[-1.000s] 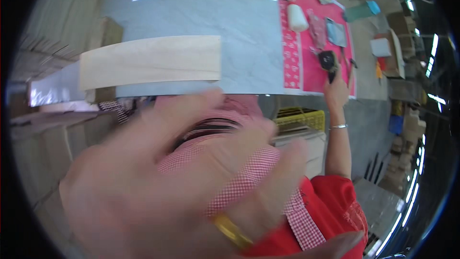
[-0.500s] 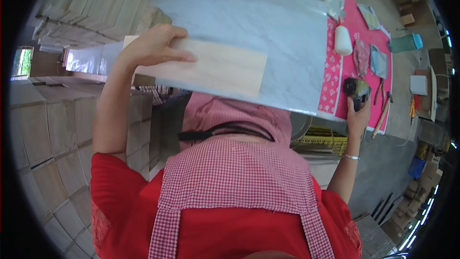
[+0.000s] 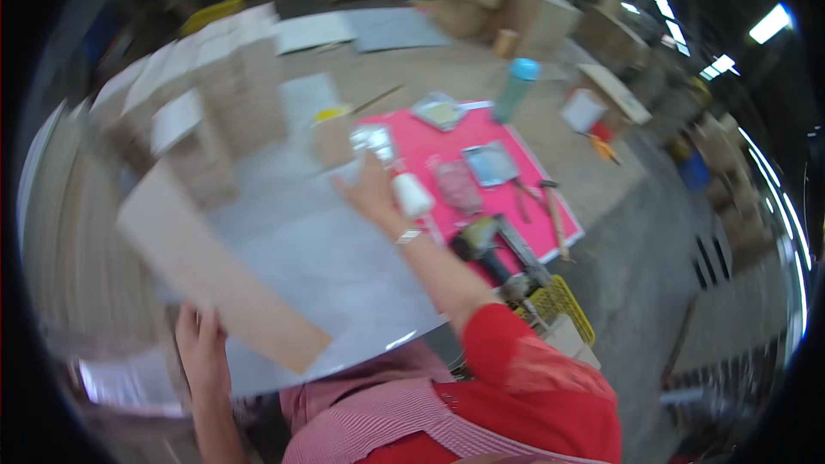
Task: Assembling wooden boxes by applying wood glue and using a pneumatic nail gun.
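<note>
A long pale wooden board (image 3: 223, 271) lies slantwise over the left part of the grey-white work surface (image 3: 335, 266). My left hand (image 3: 204, 344) has its fingers curled at the board's near left edge. My right hand (image 3: 374, 193) reaches across the surface, thumb apart and fingers stretched towards a shiny clear packet (image 3: 371, 139). Right beside that hand lies a white squeeze bottle (image 3: 413, 195). A dark nail gun (image 3: 490, 253) rests at the near edge of the pink sheet (image 3: 438, 142). Motion blurs both hands somewhat.
On the pink sheet are a bag of pinkish small parts (image 3: 458, 185), a flat packet (image 3: 491, 163) and a hammer (image 3: 555, 219). A blue-lidded bottle (image 3: 517, 90) stands behind. Stacked wooden panels (image 3: 219, 77) rise at the far left; a yellow crate (image 3: 563, 305) sits below the edge.
My right hand has left the nail gun and moved forward and left to the clear packet. My left hand has shifted from the board's top to its near edge. The view has turned right.
</note>
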A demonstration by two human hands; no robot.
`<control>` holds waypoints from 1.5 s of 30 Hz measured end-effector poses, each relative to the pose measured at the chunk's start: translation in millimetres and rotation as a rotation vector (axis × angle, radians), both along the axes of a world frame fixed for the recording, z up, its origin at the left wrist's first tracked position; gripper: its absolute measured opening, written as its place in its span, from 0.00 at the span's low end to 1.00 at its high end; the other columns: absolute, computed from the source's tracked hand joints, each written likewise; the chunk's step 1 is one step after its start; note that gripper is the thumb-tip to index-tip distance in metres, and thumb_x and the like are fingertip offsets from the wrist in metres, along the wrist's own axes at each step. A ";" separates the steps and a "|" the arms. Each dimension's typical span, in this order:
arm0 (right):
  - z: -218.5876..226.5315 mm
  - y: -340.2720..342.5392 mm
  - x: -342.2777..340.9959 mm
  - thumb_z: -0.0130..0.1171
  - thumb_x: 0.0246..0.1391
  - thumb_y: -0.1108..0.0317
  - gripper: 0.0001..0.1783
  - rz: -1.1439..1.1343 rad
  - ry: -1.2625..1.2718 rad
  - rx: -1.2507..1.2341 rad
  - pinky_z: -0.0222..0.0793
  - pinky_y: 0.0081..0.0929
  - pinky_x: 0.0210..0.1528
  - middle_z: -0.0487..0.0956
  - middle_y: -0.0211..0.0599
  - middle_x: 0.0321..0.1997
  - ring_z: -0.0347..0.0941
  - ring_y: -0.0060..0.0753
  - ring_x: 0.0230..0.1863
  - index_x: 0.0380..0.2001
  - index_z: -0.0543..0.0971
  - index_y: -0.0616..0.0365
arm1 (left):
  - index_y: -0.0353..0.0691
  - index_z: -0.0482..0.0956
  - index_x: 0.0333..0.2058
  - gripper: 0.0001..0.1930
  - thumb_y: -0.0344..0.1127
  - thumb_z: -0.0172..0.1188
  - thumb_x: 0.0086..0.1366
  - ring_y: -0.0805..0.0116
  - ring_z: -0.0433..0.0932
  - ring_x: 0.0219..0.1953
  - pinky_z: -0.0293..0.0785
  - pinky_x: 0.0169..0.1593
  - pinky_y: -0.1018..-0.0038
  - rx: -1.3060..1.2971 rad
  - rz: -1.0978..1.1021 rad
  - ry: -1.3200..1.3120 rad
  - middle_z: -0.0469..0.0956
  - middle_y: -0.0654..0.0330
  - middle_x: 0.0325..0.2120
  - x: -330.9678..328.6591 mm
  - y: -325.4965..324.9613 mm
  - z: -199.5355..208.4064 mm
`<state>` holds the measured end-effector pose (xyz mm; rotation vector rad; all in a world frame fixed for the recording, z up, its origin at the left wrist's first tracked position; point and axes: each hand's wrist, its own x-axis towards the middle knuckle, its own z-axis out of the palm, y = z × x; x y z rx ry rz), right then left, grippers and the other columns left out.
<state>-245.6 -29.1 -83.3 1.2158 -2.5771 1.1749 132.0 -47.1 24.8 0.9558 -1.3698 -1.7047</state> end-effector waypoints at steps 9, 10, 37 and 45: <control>13.1 -60.3 -7.3 0.73 0.40 0.46 0.61 -0.296 -0.049 0.110 0.62 0.46 0.61 0.68 0.57 0.60 0.65 0.54 0.62 0.66 0.52 0.72 | 0.38 0.64 0.60 0.24 0.32 0.57 0.68 0.66 0.74 0.50 0.73 0.53 0.66 0.257 0.184 0.090 0.72 0.57 0.52 -4.7 58.4 -89.5; 12.4 -62.7 -6.5 0.74 0.40 0.46 0.61 -0.295 -0.072 0.144 0.63 0.45 0.60 0.69 0.56 0.60 0.66 0.54 0.61 0.66 0.52 0.72 | 0.39 0.66 0.59 0.24 0.33 0.61 0.67 0.58 0.75 0.51 0.75 0.54 0.63 0.319 0.231 0.081 0.73 0.53 0.53 -3.5 62.9 -91.6; 25.4 8.2 28.5 0.68 0.40 0.64 0.49 0.433 -0.569 -0.316 0.68 0.38 0.59 0.69 0.45 0.60 0.68 0.37 0.60 0.65 0.58 0.67 | 0.40 0.74 0.49 0.15 0.36 0.63 0.66 0.63 0.77 0.43 0.73 0.51 0.66 0.354 -0.543 -0.041 0.80 0.54 0.42 36.7 44.5 -140.9; 0.4 123.0 163.4 0.52 0.55 0.68 0.29 0.724 -1.220 -0.518 0.73 0.31 0.48 0.75 0.41 0.55 0.70 0.28 0.55 0.61 0.69 0.64 | 0.33 0.69 0.56 0.19 0.30 0.54 0.67 0.69 0.72 0.53 0.67 0.57 0.72 -0.035 -0.469 -0.044 0.74 0.60 0.50 -83.8 30.1 -71.8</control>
